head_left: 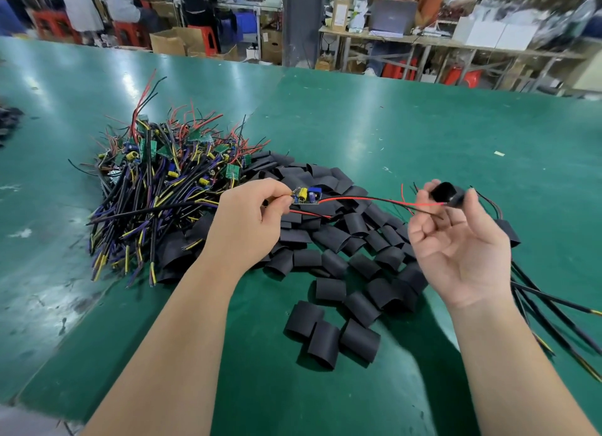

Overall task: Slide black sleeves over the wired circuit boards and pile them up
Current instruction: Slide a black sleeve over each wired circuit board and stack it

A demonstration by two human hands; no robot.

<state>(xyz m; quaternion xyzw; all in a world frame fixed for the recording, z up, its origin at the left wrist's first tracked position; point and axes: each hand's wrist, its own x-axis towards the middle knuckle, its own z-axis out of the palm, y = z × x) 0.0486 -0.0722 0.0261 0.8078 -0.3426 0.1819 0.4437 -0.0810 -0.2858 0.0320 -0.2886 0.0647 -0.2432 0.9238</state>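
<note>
The left hand (247, 220) pinches one wired circuit board (308, 196) above the middle of the green table (456, 126). Its two wires reach the one black sleeve (443, 191), which the right hand (456, 250) pinches between thumb and forefinger, other fingers loose. One pile of boards (156, 175) lies toward the left edge, touching loose sleeves (329, 292) too many to count.

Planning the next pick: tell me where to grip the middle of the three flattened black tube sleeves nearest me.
Take the middle black sleeve by its near end, coming from above on your side. It lies flat with neighbours touching both long edges, while that end sticks out free.
</note>
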